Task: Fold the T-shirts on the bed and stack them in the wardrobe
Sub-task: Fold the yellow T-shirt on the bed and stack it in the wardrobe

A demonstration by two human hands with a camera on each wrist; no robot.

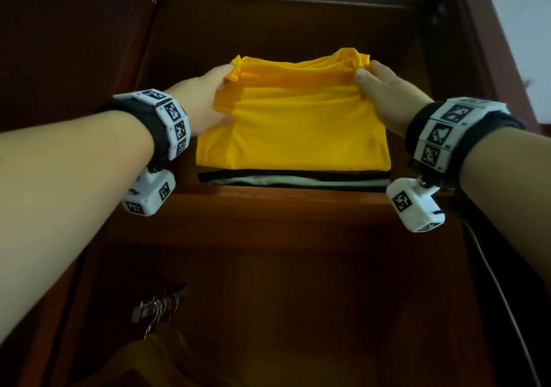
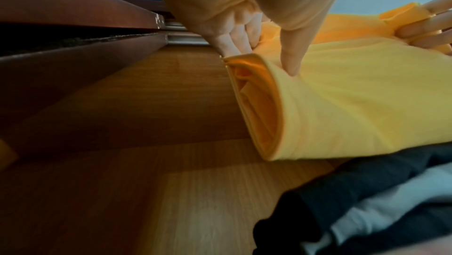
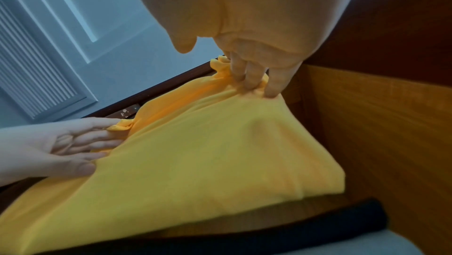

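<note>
Stacked: folded black T-shirt [image 1: 292, 175] and folded pale grey T-shirt [image 1: 298, 181] on brown wooden wardrobe shelf [image 1: 268, 198].
In hand: folded yellow cotton T-shirt [image 1: 293, 124], far corners pinched by left hand [image 1: 205, 103] and right hand [image 1: 387, 94].
Left: release; bed unseen.

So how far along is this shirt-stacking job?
Done: folded black and pale grey-green shirts already lie on the brown wooden wardrobe shelf. In hand: left hand and right hand hold the folded yellow T-shirt on top. Left: letting go; the bed is out of view.

No readable text, label or number shows anywhere; the wristband [image 1: 176, 124] squares carry only coded patterns.
</note>
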